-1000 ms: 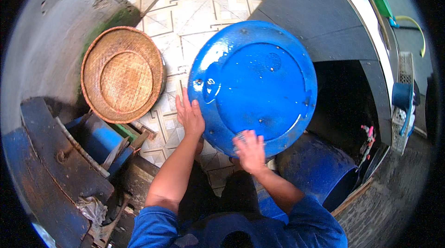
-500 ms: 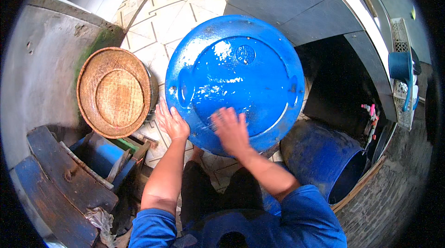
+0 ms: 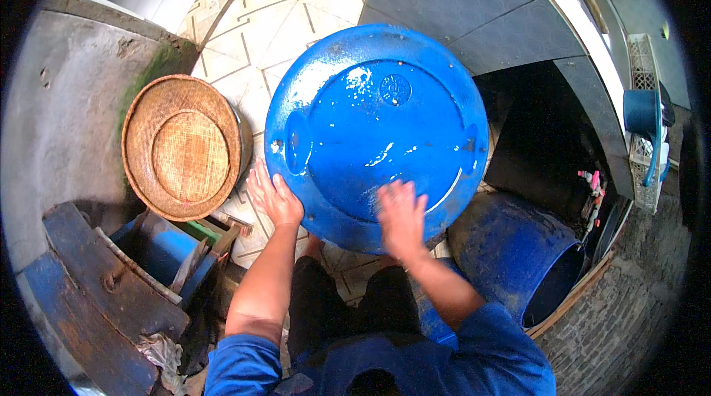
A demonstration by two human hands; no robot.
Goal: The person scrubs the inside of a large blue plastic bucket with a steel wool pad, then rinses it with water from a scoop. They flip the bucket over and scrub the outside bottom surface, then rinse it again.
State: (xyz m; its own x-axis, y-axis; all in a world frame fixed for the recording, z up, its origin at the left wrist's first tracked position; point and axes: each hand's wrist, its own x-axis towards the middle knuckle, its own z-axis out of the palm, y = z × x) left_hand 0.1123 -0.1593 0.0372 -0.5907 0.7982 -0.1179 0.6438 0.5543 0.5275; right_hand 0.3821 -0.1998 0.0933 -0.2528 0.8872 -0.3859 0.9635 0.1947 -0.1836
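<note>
A big blue plastic drum point(image 3: 355, 122) stands before me, its round end facing up and wet with shiny streaks of water. My left hand point(image 3: 275, 196) lies against the drum's near left side with fingers stretched out. My right hand point(image 3: 402, 220) is flat on the near part of the wet top, fingers extended and somewhat blurred by motion. Neither hand holds anything. Whatever is under the right palm is hidden.
To the left is a round woven bamboo basket point(image 3: 191, 155), above a wooden frame point(image 3: 111, 277). Another blue drum point(image 3: 511, 248) lies tipped at the right, near a pink-handled tap point(image 3: 590, 178). A teal dipper point(image 3: 643, 111) rests on a rack at far right.
My right hand has slid to the right and slightly nearer across the drum's top. The water streaks there have shifted and thinned. My left hand has stayed in place.
</note>
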